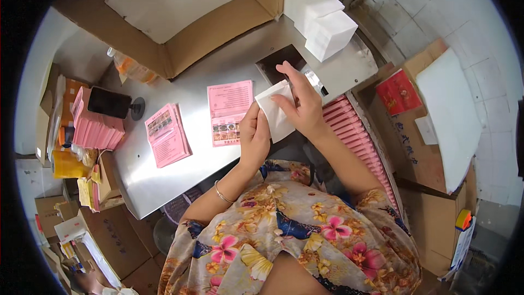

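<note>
Over the front edge of the metal table, both hands are at a piece of folded white paper (277, 113), which looks soft like a napkin. My left hand (254, 137) pinches its left side with thumb and fingers. On its upper right, my right hand (304, 101) has the thumb laid across the face, and the index finger stretches past the top edge. Other right fingers are partly hidden behind. A pink printed sleeve (230, 110) with small pictures lies flat just left of the hands. Further left is a small pile of similar pink sleeves (168, 135).
White paper stacks (331, 35) stand at the table's far right. An open cardboard box (218, 24) fills the back. On the left are a phone on a stand (109, 101), a pink stack (98, 131) and a bottle (132, 67). Pink packets (357, 136) line the right side.
</note>
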`<state>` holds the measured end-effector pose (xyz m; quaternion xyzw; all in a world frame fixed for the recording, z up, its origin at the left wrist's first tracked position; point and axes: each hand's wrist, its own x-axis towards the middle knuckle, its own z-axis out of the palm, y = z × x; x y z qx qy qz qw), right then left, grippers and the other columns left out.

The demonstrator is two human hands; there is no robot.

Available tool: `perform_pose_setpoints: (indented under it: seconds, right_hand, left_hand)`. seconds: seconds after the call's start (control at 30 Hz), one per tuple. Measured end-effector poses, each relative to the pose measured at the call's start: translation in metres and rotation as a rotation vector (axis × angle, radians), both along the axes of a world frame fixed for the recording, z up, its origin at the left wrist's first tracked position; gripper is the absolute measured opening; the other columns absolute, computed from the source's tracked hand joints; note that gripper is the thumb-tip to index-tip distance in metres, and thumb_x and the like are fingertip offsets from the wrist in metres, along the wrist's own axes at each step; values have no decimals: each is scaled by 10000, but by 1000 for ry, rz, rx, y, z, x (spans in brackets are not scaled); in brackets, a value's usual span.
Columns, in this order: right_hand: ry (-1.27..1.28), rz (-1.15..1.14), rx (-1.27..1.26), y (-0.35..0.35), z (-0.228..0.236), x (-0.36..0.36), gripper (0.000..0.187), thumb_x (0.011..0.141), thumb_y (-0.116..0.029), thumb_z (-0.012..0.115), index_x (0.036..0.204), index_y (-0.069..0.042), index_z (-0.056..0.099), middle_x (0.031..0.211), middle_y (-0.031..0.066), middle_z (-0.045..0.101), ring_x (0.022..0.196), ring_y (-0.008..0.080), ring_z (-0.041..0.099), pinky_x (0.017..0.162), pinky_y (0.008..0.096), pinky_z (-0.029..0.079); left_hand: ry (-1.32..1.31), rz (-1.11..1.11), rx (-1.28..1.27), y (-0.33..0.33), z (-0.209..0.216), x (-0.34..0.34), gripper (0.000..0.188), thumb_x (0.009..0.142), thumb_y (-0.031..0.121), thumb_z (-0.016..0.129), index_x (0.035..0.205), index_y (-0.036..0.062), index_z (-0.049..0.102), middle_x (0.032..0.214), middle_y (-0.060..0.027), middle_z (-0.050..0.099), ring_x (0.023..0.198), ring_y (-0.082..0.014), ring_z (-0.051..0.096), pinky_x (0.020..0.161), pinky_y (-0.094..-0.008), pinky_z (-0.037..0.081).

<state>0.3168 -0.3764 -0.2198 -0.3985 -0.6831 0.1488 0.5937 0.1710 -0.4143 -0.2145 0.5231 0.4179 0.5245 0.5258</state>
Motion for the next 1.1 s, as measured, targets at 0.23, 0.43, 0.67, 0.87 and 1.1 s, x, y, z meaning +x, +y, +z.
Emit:
perform_pose_setpoints:
  seconds: [0.23,0.43,0.67,0.87,1.1]
  right_hand:
    - [-47,25,-222,-8,16,-1,712,812,-96,811,1443,-35,486,1386,149,594,778,114,645,667,240,533]
    - [-27,376,-587,-13,-14,2,381,830,-125,788,1183,-10,700,1095,123,739,846,123,685,814,305,546]
    - [-209,91,-603,-14,-27,7,287,884,-190,753,1064,32,728,813,114,754,762,134,706,679,308,533]
    - [-116,-112,-297,-8,-29,-7,279,887,-155,711,1107,15,725,933,151,752,821,229,726,740,345,555]
    - [-777,442,209,-23,-18,-45,401,769,-45,695,1169,-63,716,1163,87,724,1084,224,687,1011,428,519]
  left_hand:
    - [-118,-25,26,-7,9,-15,289,1065,163,452,1239,4,621,1050,-7,650,910,-49,551,803,-216,451]
    - [104,-21,309,8,2,-33,359,1065,261,481,1196,-29,648,1354,-157,557,1224,-206,528,1027,-330,401]
    - [806,82,498,31,-7,-104,201,929,81,586,1098,-11,642,1199,-187,602,1119,-381,573,980,-460,442]
    - [851,-263,244,11,-22,-124,260,826,13,663,1082,-5,614,1145,-194,607,1044,-403,578,872,-456,489]
    - [1088,-157,583,-1,-33,-126,551,762,104,719,1290,13,589,1422,-217,508,1341,-428,450,1088,-529,367]
